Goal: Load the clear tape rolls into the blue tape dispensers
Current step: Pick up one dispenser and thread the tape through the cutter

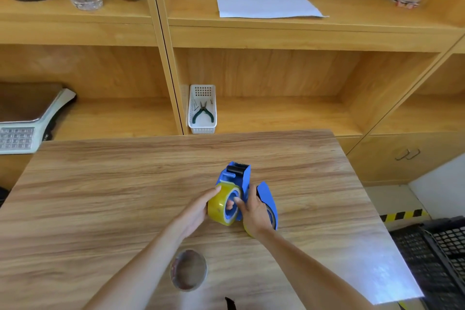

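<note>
Item one: yellowish clear tape roll (222,207), seated on the hub of the blue plastic tape dispenser (237,178), between my hands on the wood-grain counter (100,196). Left hand (195,214) cups the roll's outer side, fingers curled. Right hand (254,211) grips the dispenser body, thumb at the roll's core. Item two: second blue dispenser (270,205), just beyond my right hand. Item three: another clear roll (188,269), flat, near my left forearm.
</note>
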Available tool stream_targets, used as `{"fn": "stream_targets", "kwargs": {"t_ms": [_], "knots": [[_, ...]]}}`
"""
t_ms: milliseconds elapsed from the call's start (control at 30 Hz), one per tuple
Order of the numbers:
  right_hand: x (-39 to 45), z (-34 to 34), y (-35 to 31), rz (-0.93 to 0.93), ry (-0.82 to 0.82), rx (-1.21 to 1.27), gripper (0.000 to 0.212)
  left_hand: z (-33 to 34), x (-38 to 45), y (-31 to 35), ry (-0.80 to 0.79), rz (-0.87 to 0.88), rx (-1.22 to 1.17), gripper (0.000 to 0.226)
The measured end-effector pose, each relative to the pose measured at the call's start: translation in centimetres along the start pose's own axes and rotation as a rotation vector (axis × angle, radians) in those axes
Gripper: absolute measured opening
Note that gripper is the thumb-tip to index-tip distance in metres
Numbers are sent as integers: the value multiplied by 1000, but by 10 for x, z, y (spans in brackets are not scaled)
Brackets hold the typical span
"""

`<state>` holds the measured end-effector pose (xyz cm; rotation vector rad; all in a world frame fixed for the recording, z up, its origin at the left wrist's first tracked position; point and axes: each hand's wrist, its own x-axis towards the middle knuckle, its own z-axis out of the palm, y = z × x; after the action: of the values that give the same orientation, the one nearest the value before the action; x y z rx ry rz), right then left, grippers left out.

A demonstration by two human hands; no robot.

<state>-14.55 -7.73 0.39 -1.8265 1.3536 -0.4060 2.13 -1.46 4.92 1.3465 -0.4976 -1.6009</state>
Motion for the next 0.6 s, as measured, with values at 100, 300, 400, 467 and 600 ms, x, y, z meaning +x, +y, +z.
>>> {"fn": "stream_targets", "kwargs": {"t_ms": [100,300,400,467,600], "knots": [[-6,-6,4,-42,-10,-19,25,6,-5,-5,-27,-26,30,30],[-9,-23,-18,-212,275,38,40,15,-16,-12,87,101,87,20],[-6,-25,-34,-295,276,-154,27,11,-20,-15,110,112,101,24],[-4,-22,-38,-293,257,-292,28,9,-24,-17,121,119,103,23],[-3,-17,-47,-276,210,-352,22,8,-31,-18,165,139,131,20]]}}
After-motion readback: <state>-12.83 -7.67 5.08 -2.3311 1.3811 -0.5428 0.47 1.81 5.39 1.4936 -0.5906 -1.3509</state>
